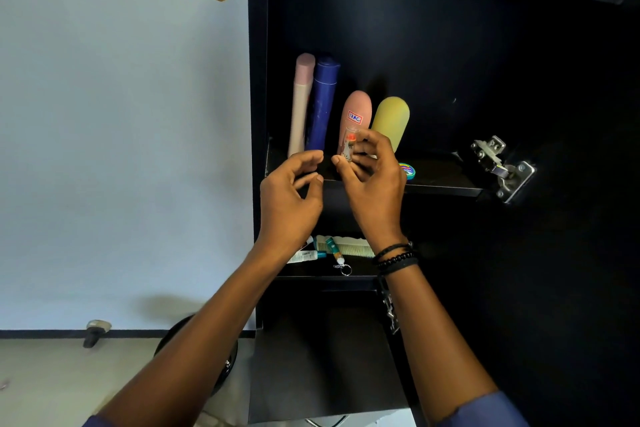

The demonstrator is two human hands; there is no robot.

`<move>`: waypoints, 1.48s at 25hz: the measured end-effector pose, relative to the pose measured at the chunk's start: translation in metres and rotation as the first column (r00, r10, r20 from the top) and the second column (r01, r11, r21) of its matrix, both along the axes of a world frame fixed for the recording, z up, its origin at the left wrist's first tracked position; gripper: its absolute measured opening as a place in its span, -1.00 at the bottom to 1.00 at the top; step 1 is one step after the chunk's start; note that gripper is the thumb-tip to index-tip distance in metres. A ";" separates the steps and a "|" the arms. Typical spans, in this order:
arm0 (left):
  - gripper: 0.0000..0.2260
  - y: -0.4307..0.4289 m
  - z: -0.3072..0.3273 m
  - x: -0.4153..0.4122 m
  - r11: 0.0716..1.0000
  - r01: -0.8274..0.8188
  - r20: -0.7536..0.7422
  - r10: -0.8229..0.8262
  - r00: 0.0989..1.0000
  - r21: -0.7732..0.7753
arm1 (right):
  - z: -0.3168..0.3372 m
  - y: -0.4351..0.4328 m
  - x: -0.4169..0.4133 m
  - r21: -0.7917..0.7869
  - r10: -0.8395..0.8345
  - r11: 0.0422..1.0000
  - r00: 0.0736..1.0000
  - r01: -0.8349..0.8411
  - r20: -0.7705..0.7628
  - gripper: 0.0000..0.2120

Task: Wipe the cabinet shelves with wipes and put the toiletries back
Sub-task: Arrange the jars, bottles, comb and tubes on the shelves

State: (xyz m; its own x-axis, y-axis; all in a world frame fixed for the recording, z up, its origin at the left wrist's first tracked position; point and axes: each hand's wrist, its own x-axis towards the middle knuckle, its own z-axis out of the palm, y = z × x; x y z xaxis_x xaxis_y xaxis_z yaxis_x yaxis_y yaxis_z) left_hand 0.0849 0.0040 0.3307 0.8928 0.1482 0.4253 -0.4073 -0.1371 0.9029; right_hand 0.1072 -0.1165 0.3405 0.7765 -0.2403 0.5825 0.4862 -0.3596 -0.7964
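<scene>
Small bottle held at the cabinet shelf

The right hand (369,177) pinches a small clear bottle (349,146) just in front of the pink bottle (356,114) on the shelf (443,187); the left hand (289,194), left of it, curls half-open and empty.

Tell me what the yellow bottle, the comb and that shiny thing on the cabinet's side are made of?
The yellow bottle looks like matte plastic: smooth, rounded, soft dull sheen. The comb on the lower shelf seems pale plastic too, with thin moulded teeth. The hinge is surely metal: bright silvery gleam and screw heads. The small bottle in the right hand looks see-through, glass or clear plastic; I cannot tell which.
</scene>
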 end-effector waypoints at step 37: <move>-0.57 -0.046 -0.176 -0.177 0.734 0.617 -0.555 -0.399 0.730 0.285 | -0.240 -0.108 -0.302 0.211 -0.284 0.277 0.290 0.937 -0.914 -0.40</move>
